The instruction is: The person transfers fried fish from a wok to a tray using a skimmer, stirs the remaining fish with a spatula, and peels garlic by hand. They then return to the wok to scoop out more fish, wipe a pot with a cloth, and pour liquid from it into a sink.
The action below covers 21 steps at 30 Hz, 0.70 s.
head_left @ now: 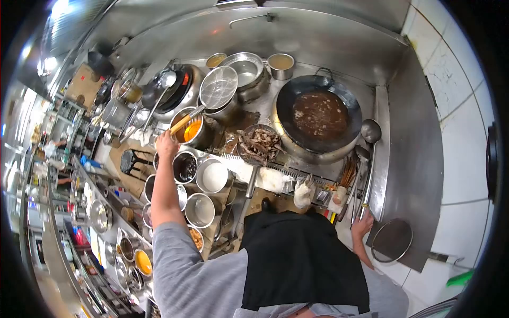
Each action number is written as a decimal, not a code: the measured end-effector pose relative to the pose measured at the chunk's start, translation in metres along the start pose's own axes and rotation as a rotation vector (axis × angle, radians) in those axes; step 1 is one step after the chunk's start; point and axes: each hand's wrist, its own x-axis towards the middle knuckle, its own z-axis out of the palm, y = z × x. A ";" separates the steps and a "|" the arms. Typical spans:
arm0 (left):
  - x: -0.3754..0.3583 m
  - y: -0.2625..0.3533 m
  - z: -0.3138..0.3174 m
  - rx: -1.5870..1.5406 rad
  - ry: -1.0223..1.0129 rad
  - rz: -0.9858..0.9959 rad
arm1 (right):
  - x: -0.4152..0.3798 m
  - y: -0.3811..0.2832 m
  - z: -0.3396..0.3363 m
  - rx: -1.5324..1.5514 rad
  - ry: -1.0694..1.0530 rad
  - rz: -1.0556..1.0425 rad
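My left hand (166,144) is closed around the wooden handle of a round mesh strainer (218,87). The strainer's mesh hangs over the pots at the back left of the stove. At the right edge of the stove, my right hand (362,225) closes on the handle end of a long metal ladle (371,131). To the ladle's left, a black wok (286,100) with dark brown, bubbling liquid (321,114) sits on a burner. A second strainer (254,172), heaped with dark fried pieces (260,144), rests in front, left of the wok.
Metal pots, including one with orange liquid (192,131) and one with white contents (214,176), stand on my left. Another wok (175,87) is at the back left. A faucet (269,17) juts from the back wall. A round sieve (392,240) hangs at lower right.
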 end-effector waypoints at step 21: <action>-0.044 -0.024 0.044 -0.354 -0.324 -0.119 | 0.084 0.022 0.022 0.667 -0.607 0.466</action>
